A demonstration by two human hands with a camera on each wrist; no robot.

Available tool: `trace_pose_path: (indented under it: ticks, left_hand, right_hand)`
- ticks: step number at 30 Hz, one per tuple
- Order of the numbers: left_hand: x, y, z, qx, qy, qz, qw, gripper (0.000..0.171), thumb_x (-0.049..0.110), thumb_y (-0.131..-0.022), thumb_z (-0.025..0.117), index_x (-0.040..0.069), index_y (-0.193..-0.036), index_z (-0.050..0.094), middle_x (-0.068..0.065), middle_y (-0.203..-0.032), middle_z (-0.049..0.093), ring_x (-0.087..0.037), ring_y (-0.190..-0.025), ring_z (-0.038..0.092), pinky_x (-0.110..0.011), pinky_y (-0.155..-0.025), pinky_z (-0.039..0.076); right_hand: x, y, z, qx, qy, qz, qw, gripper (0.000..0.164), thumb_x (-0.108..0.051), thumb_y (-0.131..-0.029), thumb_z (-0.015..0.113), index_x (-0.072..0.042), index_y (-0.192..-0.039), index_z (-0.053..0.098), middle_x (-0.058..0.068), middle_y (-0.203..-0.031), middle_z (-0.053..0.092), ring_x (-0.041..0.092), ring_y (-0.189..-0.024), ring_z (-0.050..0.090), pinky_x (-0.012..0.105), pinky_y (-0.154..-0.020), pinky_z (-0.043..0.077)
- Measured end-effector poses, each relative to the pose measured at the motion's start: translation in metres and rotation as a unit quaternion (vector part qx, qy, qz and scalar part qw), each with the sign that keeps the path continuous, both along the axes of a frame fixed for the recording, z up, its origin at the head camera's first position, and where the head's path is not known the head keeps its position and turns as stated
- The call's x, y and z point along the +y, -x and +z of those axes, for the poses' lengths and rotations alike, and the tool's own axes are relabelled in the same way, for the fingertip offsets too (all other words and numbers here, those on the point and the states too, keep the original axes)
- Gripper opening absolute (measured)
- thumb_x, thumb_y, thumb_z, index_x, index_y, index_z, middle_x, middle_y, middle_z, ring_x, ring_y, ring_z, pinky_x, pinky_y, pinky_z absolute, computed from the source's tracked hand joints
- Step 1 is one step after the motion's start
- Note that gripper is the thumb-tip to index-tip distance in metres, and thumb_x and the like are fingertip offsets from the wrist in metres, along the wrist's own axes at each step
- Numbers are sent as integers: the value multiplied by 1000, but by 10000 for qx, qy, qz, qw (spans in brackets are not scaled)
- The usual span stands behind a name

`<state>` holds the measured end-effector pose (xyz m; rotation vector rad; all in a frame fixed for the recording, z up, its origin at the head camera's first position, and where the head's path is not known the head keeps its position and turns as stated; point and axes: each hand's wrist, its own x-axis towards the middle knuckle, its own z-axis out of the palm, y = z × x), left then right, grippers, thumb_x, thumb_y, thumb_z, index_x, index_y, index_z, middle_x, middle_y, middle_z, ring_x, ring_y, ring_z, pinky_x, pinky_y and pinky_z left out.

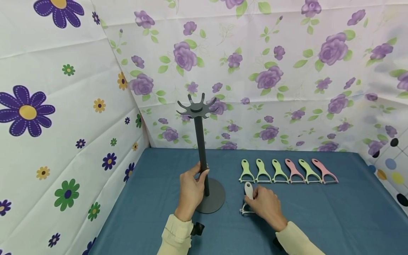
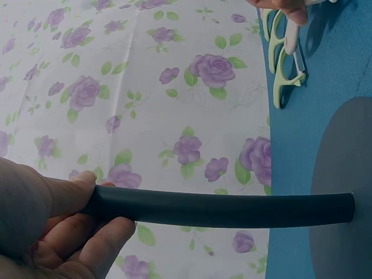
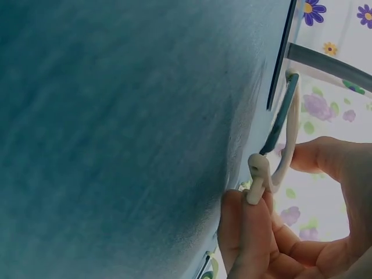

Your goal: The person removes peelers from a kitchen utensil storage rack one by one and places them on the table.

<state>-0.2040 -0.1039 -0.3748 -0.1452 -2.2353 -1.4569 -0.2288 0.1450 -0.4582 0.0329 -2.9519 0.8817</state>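
Note:
A dark grey stand with a round base (image 1: pixel 214 202), an upright pole (image 1: pixel 200 141) and a crown of curved hooks (image 1: pixel 196 108) rises from the blue cloth. My left hand (image 1: pixel 191 187) grips the pole low down, thumb and fingers round it; the left wrist view shows the pole (image 2: pixel 232 209) running to the base. In my right hand (image 1: pixel 266 203) a white peeler (image 1: pixel 248 190) is pinched, its handle end pointing away from me. The right wrist view shows the peeler's blade (image 3: pixel 280 116) and curved frame between thumb and fingers.
Behind the right hand lies a row of several peelers, green (image 1: pixel 245 171) and pink (image 1: pixel 293 171), handles toward the back. A flowered cloth wall (image 1: pixel 255 88) stands behind the table, another (image 1: pixel 63 148) on the left.

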Motion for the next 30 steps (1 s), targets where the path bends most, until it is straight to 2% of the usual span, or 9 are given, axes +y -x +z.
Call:
trace_pose_path:
  ticks: [14,30]
  left_hand:
    - [0,0,-1,64,23,-30,10000,30,12,-99,67,10,-129,72,-16,-117,76,-29,-112,72,-43,-86,63]
    - [0,0,-1,60,40,-12,10000,29,13,-99,68,12,-127,73,-14,-116,76,-29,-112,73,-44,-87,63]
  right_hand:
    - [-3,0,-1,-227,-143,133,9996,38,-33,-82,82,-13,-65,54,1,-55,48,16,-47,47,28,-42,32]
    - [-2,0,-1,-381,-200,165,9989,40,-34,-83,82,-13,-64,54,1,-54,48,16,-46,48,27,-41,32]
